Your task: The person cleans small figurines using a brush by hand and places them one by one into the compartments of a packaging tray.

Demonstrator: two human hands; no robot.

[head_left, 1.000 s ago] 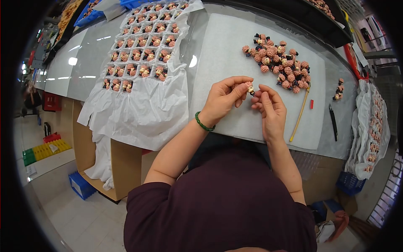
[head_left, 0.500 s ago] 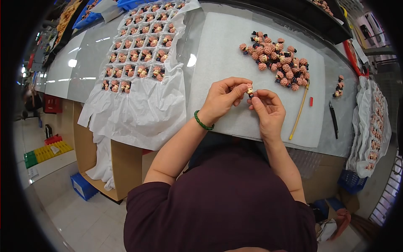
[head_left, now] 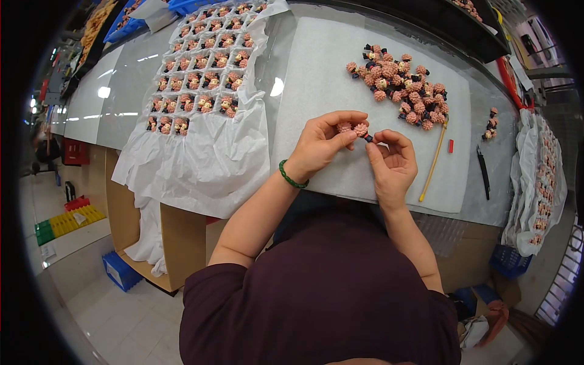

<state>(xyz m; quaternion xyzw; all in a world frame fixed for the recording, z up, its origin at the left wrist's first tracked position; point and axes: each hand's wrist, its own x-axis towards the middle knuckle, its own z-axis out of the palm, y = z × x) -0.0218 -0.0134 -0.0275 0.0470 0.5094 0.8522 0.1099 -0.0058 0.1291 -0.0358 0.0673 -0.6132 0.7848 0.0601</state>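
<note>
Between my hands is a small figurine with pink, bumpy hair and a dark lower end. My left hand, a green braided bracelet on its wrist, is closed around it. A second pink bumpy shape shows inside the same fingers. My right hand has its thumb and fingertips pinched at the figurine's dark end. Beyond them, a heap of similar figurines lies on the white foam sheet.
At left, a paper-lined compartment tray holds rows of figurines. Right of the heap lie a thin yellow stick, a small red piece, a black pen-like tool and a few figurines. Another wrapped tray stands far right.
The figurine has turned from upright with its face showing to tilted, pink hair toward me and dark end to the right. A second pink shape now shows in my left hand.
</note>
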